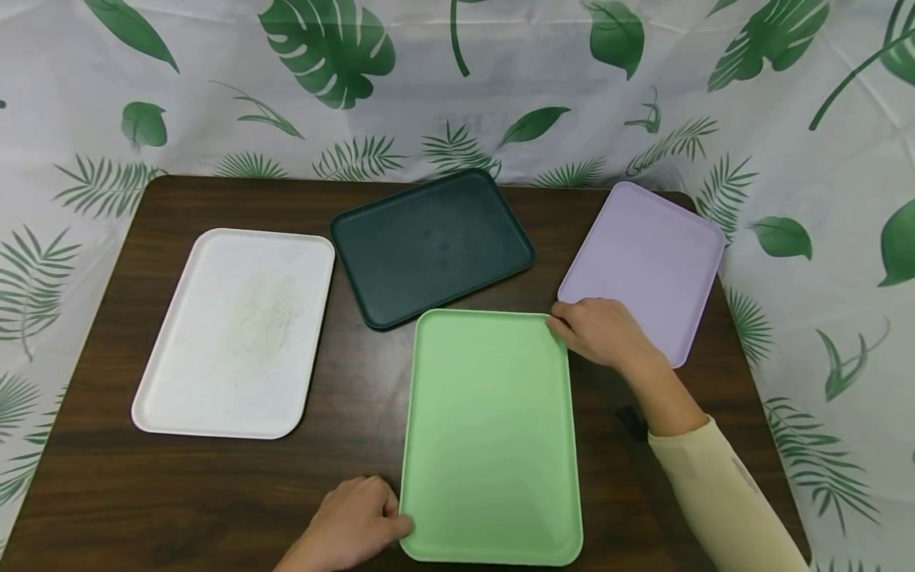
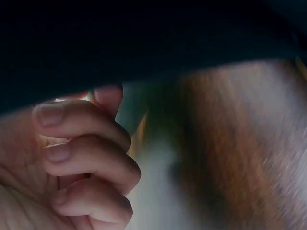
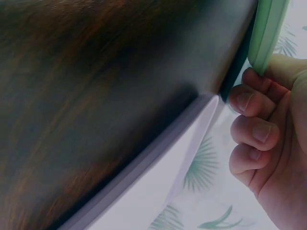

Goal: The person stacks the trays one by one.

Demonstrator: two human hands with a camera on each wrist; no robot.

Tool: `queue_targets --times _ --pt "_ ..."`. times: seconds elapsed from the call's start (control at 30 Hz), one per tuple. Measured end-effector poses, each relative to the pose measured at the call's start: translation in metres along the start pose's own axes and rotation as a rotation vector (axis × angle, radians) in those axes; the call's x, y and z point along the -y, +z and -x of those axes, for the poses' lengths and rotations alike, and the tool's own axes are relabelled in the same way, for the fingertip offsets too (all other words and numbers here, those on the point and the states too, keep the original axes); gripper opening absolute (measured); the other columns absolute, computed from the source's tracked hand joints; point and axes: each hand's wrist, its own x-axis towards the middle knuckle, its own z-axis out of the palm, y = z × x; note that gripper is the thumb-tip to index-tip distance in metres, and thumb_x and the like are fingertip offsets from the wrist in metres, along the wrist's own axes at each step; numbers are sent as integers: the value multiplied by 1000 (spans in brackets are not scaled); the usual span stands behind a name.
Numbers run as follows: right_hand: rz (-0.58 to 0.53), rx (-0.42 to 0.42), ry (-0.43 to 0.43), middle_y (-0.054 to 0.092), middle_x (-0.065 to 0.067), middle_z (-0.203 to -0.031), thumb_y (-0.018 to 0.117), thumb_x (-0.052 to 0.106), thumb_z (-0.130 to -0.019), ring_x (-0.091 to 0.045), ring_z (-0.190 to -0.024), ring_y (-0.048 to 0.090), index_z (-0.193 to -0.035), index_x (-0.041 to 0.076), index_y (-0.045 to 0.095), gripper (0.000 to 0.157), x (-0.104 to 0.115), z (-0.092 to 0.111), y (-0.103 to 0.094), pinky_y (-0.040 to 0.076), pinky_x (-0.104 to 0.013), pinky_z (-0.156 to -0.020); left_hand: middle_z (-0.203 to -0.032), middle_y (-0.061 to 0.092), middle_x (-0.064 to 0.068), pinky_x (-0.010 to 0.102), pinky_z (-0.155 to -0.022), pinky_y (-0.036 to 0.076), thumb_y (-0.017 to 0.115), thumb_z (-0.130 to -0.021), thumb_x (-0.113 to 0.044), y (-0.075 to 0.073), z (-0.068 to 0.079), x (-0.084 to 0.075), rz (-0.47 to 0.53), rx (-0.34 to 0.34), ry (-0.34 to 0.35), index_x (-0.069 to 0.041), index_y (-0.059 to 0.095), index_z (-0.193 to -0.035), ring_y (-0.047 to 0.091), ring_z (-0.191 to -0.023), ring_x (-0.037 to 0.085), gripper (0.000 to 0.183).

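A light green rectangular tray [image 1: 493, 437] lies lengthwise at the front centre. My left hand [image 1: 353, 520] holds its near left corner, with the thumb along the rim. In the left wrist view the fingers [image 2: 93, 160] are curled in under a dark, blurred shape. At the far right corner, my right hand [image 1: 600, 334] pinches the rim between thumb and fingers. The right wrist view shows that green corner [image 3: 264, 43] between thumb and index finger, the other fingers curled below. Behind the right hand, a lilac tray [image 1: 646, 258] sits partly covered by it.
A white tray [image 1: 236, 334] with faint scuffs lies at the left of the dark wood table [image 1: 200, 492]. The dark green tray [image 1: 432, 246] sits at an angle behind the light green one. A leaf-print cloth [image 1: 500, 71] hangs behind and beside the table.
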Motion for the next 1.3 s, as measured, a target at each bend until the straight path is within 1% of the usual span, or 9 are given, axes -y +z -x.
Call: queue_targets --times 0.1,0.2,0.27,0.43,0.57,0.73,0.9,1.1,1.3 --pt "1 6 -16 41 5 -53 50 32 -98 -15 -51 44 -69 20 47 31 3 -7 0 36 -34 -50 -39 30 -19 25 -40 25 64 -68 -25 2 1 -1 52 51 -18 -25 42 -40 26 -42 4 35" --pt "3 20 -27 42 4 -53 50 32 -98 -15 -51 44 -70 20 47 31 5 -12 0 37 -35 -51 -39 26 -17 24 -40 21 63 -68 -23 4 3 -1 96 81 -23 -24 39 -41 21 -42 5 36" --pt "4 25 -33 42 4 -53 50 32 -98 -14 -50 45 -70 20 48 31 6 -14 1 38 -35 -51 -39 28 -16 24 -39 23 62 -69 -22 4 3 -1 131 108 -39 -23 42 -41 23 -42 5 35" --pt "6 39 -43 42 4 -53 50 32 -98 -14 -49 44 -69 19 48 32 8 -19 4 39 -35 -51 -39 42 -15 27 -40 33 63 -70 -23 6 4 0 165 141 -62 -20 54 -43 35 -42 7 29" --pt "18 54 -55 43 4 -53 49 32 -99 -15 -50 45 -70 19 49 31 9 -24 5 41 -36 -52 -40 47 -14 28 -41 34 63 -71 -23 8 4 0 171 137 -63 -17 58 -45 38 -42 7 27" --pt "23 66 -63 43 4 -53 49 31 -99 -15 -50 46 -69 19 48 32 11 -27 6 42 -37 -53 -42 50 -14 29 -42 35 62 -71 -23 10 3 1 157 137 -74 -18 57 -45 39 -43 8 27" --pt "36 52 -80 42 4 -52 51 30 -98 -15 -49 45 -68 18 47 33 10 -29 8 40 -37 -51 -47 54 -16 28 -45 37 62 -71 -23 11 2 0 139 141 -63 -18 57 -46 42 -46 7 26" --pt "45 68 -87 41 3 -52 49 32 -99 -14 -48 43 -67 19 45 34 9 -32 11 37 -34 -50 -46 51 -18 28 -46 37 62 -71 -23 12 2 0 117 131 -57 -19 60 -47 43 -46 7 25" --pt "36 73 -86 42 4 -52 49 31 -99 -14 -48 44 -67 19 47 34 10 -33 12 39 -35 -51 -43 47 -17 28 -45 36 63 -71 -24 14 1 3 86 110 -46 -20 59 -46 42 -45 7 26"
